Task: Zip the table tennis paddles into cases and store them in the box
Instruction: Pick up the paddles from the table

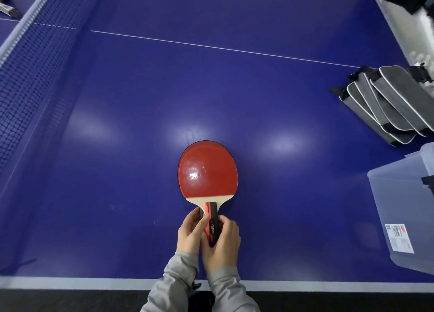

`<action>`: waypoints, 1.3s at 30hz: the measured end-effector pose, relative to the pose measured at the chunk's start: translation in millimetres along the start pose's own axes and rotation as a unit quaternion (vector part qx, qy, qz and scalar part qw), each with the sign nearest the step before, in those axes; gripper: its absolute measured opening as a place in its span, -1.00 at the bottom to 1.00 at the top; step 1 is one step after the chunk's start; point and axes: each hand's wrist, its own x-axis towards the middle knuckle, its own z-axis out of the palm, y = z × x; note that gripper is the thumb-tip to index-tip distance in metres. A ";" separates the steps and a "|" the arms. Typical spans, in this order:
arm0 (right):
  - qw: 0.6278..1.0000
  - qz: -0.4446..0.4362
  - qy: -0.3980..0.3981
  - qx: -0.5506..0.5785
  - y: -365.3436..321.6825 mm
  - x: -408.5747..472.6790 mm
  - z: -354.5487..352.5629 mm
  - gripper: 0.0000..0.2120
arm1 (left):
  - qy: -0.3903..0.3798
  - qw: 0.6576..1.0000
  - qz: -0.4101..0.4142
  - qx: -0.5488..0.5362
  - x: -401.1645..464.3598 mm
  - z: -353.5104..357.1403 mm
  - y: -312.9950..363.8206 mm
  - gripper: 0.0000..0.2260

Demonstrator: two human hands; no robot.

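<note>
Near the front edge of the blue surface, the left hand and right hand both wrap the handle of the paddle; it looks light, stiff and flat, and the handle seems the surest hold since the glossy red rubber could mark. A second blade edge shows beneath it. Farther right sit the clear box and, beyond, overlapping grey cases, seemingly soft.
</note>
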 end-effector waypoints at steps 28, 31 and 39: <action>1.000 0.000 0.000 -0.026 66.9 52.0 -105.1 -0.58 | 0.186 0.932 -0.006 0.312 -0.4 35.5 -1.2 -0.83; 1.000 -0.004 -0.007 -0.016 70.4 54.0 -108.0 -0.60 | 0.194 0.932 0.003 0.305 -2.0 36.5 -1.8 -0.87; 0.998 -0.035 -0.032 -0.033 74.3 64.0 -114.3 -0.59 | 0.213 0.931 0.035 0.294 -9.4 18.4 14.5 -0.82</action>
